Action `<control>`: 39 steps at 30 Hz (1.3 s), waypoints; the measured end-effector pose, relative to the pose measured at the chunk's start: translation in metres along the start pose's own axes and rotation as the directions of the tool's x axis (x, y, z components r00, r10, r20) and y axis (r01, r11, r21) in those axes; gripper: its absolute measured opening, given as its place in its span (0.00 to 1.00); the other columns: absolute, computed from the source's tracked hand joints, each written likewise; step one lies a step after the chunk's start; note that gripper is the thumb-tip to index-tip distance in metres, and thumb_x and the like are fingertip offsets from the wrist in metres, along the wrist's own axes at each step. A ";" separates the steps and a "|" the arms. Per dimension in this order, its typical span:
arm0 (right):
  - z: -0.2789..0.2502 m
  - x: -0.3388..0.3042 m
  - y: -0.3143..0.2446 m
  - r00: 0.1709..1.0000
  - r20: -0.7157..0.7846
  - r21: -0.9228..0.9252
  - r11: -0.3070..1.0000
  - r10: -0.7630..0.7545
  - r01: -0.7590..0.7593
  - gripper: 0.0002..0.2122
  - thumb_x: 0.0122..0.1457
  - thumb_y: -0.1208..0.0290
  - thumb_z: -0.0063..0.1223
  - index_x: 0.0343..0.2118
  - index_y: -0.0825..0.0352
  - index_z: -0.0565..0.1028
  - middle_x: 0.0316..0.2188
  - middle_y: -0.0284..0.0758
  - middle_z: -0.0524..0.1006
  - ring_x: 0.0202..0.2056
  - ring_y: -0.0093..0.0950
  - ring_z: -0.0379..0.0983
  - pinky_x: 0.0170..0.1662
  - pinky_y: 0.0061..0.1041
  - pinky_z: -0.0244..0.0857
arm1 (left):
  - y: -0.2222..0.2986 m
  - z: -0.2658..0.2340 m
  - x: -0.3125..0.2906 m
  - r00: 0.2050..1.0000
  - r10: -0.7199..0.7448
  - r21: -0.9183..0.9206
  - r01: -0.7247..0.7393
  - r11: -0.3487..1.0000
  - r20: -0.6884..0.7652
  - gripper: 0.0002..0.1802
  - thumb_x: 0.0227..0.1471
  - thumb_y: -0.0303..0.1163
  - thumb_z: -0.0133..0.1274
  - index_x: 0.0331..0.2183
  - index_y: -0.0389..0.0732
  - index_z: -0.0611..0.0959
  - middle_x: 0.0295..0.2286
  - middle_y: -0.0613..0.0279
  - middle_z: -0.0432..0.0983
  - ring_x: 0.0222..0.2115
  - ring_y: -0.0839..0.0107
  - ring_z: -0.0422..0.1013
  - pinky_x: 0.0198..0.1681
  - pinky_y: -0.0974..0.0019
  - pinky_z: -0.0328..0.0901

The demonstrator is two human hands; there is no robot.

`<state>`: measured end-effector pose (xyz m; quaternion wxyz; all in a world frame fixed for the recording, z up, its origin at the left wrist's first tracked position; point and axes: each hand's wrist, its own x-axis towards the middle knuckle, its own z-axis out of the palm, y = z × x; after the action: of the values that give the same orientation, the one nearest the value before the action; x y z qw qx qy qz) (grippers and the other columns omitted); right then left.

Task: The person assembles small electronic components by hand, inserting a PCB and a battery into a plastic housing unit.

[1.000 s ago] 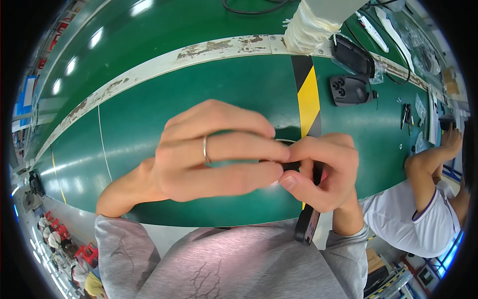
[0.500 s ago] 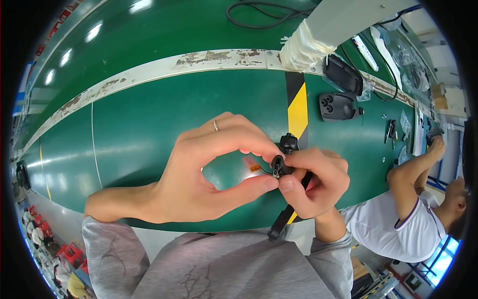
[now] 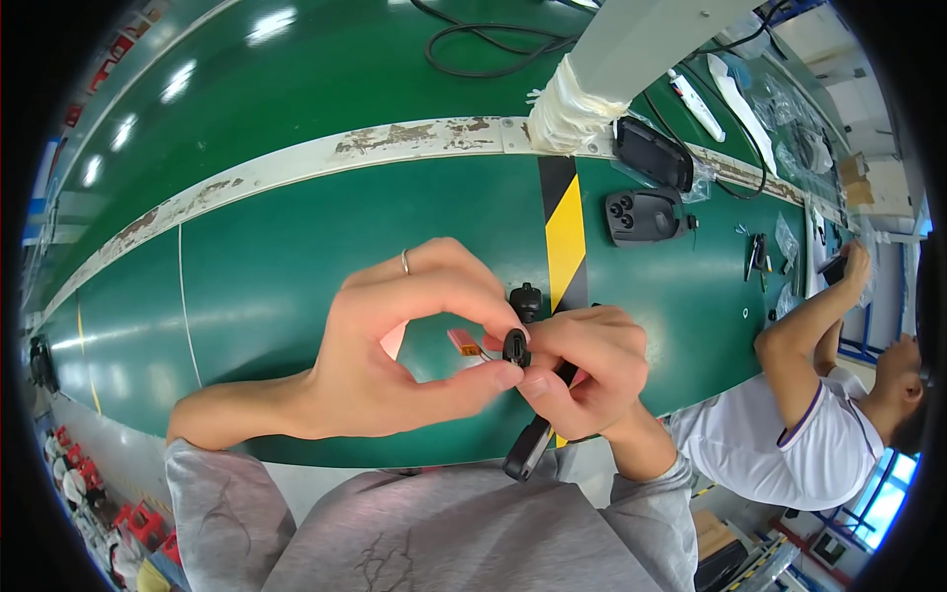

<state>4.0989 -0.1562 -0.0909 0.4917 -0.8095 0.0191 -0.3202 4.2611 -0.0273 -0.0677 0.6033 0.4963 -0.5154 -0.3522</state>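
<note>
Between my hands is a small black oval part (image 3: 515, 345) with a slot in its end. My left hand (image 3: 345, 355) curves in a wide ring, its thumb and fingertips closed on that part. From the other side my right hand (image 3: 592, 360) has its thumb and fingers bunched against the same part. A small flat pink-and-orange piece (image 3: 464, 342) hangs on a thin wire inside the ring of my left hand. Just beyond the fingertips a black rounded knob (image 3: 526, 299) shows. A black bar (image 3: 530, 449) sticks out below my right hand; my fingers hide how these black pieces join.
The green table (image 3: 286, 266) carries a yellow-and-black tape stripe (image 3: 566, 247). A black case half (image 3: 641, 217) and another black shell (image 3: 651, 153) lie beyond my right hand, near a wrapped post (image 3: 577, 109). On the right a co-worker (image 3: 750, 444) sits close, beside small tools (image 3: 757, 259).
The whole view has shifted slightly. The oval part has turned, so its slotted end shows now. The pink-and-orange piece, blurred before, is sharp. Both hands keep their hold.
</note>
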 end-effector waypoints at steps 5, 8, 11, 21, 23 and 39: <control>-0.001 -0.001 -0.002 1.000 0.022 -0.022 1.000 -0.019 0.020 0.07 0.47 0.74 0.63 0.30 0.69 0.80 0.07 0.23 0.62 0.09 0.19 0.60 0.14 0.21 0.50 | 0.000 0.000 0.003 0.992 0.126 0.100 -0.127 0.987 0.021 0.14 0.37 0.18 0.64 0.32 0.37 0.82 0.31 0.61 0.76 0.31 0.72 0.71 0.30 0.71 0.64; 0.000 -0.001 -0.002 0.999 0.024 -0.023 0.999 -0.029 0.030 0.07 0.47 0.74 0.63 0.30 0.69 0.79 0.07 0.23 0.61 0.09 0.19 0.60 0.14 0.21 0.50 | 0.001 0.001 -0.002 0.994 0.110 0.107 -0.110 0.988 0.006 0.15 0.38 0.22 0.65 0.34 0.36 0.84 0.32 0.57 0.74 0.31 0.72 0.68 0.30 0.71 0.64; -0.001 -0.001 -0.002 0.998 0.045 -0.036 0.998 -0.041 0.043 0.07 0.49 0.72 0.60 0.27 0.70 0.76 0.09 0.26 0.64 0.10 0.20 0.60 0.14 0.21 0.52 | -0.001 0.000 -0.002 0.979 0.201 0.188 -0.202 0.961 0.025 0.15 0.38 0.22 0.65 0.33 0.36 0.84 0.32 0.58 0.74 0.30 0.71 0.68 0.28 0.72 0.63; 0.001 -0.003 0.004 0.983 0.091 -0.024 0.986 -0.162 0.165 0.10 0.44 0.71 0.65 0.29 0.68 0.78 0.11 0.26 0.66 0.09 0.23 0.58 0.13 0.22 0.50 | -0.008 0.003 -0.001 0.879 0.476 0.329 -0.458 0.826 0.030 0.17 0.32 0.27 0.66 0.32 0.39 0.85 0.30 0.63 0.73 0.28 0.66 0.68 0.28 0.65 0.64; 0.002 -0.003 0.004 0.982 0.090 -0.022 0.985 -0.167 0.170 0.09 0.44 0.71 0.65 0.28 0.67 0.78 0.12 0.27 0.66 0.10 0.23 0.58 0.13 0.23 0.50 | -0.009 0.004 -0.001 0.858 0.513 0.339 -0.490 0.803 0.027 0.17 0.32 0.27 0.66 0.32 0.39 0.85 0.29 0.63 0.73 0.28 0.66 0.68 0.28 0.65 0.64; 0.001 -0.003 0.001 0.978 0.130 -0.089 0.981 -0.160 0.172 0.08 0.50 0.71 0.57 0.25 0.73 0.75 0.11 0.27 0.67 0.09 0.20 0.59 0.14 0.20 0.51 | -0.007 0.006 -0.003 0.945 0.325 0.278 -0.300 0.912 -0.046 0.13 0.30 0.23 0.65 0.26 0.40 0.83 0.27 0.64 0.74 0.25 0.69 0.68 0.25 0.69 0.62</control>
<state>4.0970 -0.1549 -0.0935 0.4222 -0.8500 -0.0629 -0.3085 4.2549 -0.0277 -0.0750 0.6024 0.4998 -0.6027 -0.1552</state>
